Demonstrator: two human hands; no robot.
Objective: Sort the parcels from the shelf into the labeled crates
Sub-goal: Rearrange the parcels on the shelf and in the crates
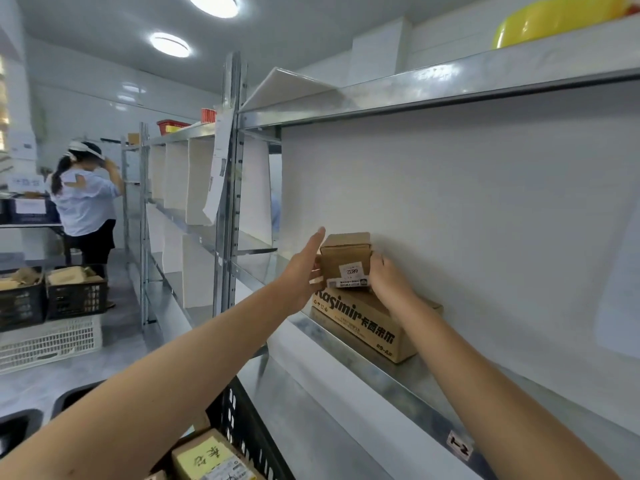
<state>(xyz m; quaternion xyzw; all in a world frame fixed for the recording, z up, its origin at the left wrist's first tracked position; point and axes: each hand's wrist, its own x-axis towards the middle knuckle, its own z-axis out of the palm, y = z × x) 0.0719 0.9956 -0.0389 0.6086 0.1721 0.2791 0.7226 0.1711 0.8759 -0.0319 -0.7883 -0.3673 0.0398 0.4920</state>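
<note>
Parcel point(346, 254) (small) atop printed carton point(363, 327), left hand point(301, 271) fingers straight against it, right hand point(389, 280) fingers round it

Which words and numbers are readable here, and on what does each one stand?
"Kasimir", plus Chinese characters: large carton.
"6822", upside down: sticker on the small box; label below too small.
"1-2": shelf tag.
Yellow note on a parcel: handwriting, cannot read.
Hanging papers: too small.

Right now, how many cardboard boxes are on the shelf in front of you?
2. A small box sits on top of a bigger printed box, which lies on the metal shelf. More could hide behind them.
</note>
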